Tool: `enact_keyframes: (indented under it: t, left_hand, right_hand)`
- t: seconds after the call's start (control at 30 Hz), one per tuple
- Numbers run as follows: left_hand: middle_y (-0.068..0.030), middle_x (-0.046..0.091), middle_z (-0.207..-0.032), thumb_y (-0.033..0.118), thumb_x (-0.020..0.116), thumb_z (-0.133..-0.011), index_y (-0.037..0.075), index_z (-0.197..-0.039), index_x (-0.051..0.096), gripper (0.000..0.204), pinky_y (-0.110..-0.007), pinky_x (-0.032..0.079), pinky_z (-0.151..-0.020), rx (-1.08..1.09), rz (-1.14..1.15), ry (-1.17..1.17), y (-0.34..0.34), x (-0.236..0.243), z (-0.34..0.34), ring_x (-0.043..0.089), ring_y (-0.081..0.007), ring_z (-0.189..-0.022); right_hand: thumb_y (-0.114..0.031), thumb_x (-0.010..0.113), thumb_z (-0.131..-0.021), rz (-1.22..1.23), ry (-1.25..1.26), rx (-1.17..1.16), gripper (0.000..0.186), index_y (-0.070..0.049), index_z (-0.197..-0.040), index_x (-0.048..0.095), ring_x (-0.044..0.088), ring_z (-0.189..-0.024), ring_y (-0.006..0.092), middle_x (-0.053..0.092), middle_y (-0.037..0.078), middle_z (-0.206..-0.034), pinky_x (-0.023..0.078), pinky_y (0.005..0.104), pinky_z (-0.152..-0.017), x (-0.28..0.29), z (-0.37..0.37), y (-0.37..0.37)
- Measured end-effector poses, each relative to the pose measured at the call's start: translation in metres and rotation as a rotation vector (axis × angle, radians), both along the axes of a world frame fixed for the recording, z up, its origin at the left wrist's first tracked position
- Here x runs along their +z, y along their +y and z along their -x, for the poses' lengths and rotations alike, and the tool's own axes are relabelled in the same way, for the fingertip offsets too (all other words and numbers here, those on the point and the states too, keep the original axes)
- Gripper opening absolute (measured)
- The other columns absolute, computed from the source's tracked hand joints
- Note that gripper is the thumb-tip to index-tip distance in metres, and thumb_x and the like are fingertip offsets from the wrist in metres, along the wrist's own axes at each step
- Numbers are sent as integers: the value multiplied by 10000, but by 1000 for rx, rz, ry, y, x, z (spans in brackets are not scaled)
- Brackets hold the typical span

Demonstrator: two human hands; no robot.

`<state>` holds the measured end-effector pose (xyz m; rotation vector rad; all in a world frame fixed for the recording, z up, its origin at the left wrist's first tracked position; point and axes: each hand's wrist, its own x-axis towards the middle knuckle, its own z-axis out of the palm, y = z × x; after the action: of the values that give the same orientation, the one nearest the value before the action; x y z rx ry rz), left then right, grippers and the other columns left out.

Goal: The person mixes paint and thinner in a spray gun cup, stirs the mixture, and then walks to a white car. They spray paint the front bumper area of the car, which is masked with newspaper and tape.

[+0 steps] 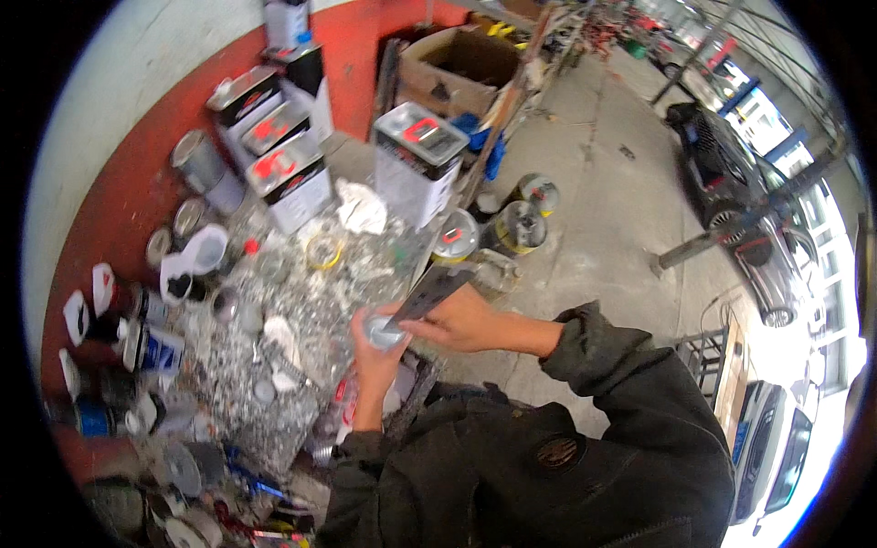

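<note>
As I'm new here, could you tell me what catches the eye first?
At centre, the left hand holds a small cup while the right hand stirs it with a flat stick. Beyond stand square tin cans on a paint-spattered bench. Dark cars sit far right.

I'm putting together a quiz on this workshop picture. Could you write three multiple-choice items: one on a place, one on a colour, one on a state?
1. Where is the small round cup?
A. In the left hand
B. On the concrete floor
C. Inside the cardboard box

2. What colour is the lower band of the wall behind the tins?
A. Green
B. Red
C. Yellow

3. How does the flat dark stick stand?
A. Lying on the bench
B. Leaning on the wall
C. Held in the right hand, its end at the cup

Answers: 1 A, the fingers wrap the cup. 2 B, red paint shows below the pale upper wall. 3 C, the hand grips it and it slants down to the cup.
</note>
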<state>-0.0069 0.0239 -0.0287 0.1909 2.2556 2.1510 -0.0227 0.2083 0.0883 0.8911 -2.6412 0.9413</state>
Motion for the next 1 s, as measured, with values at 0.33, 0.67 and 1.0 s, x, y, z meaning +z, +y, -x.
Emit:
enact_keyframes:
  t: [0.33, 0.67, 1.0]
  left_hand:
    - [-114, 457, -1262, -39, 719, -699, 45, -1332, 360, 732, -357, 381, -1026, -17, -13, 52, 4, 3, -4, 478, -234, -1198]
    - [-139, 508, -1165, 36, 808, -649, 37, -1224, 471, 666, -392, 418, -960, 92, 26, 110, 5, -1, 6, 511, -329, -1118]
    - [-145, 507, -1157, 64, 806, -647, 42, -1207, 482, 648, -400, 402, -965, 110, 46, 83, 2, 5, 7, 498, -332, -1110]
  right_hand:
    - [-178, 649, -864, 26, -90, 50, 273, -133, -1131, 687, 578, -653, 313, 630, 103, -774, 422, 386, -572, 29, 10, -5]
    - [-87, 642, -894, 115, -254, 36, 351, -108, -1245, 625, 540, -720, 159, 588, 56, -836, 430, 312, -649, 24, -5, -10]
    - [-107, 667, -872, 265, -339, -123, 335, -88, -1206, 651, 448, -556, 116, 513, 50, -671, 382, 286, -528, 14, -1, -17]
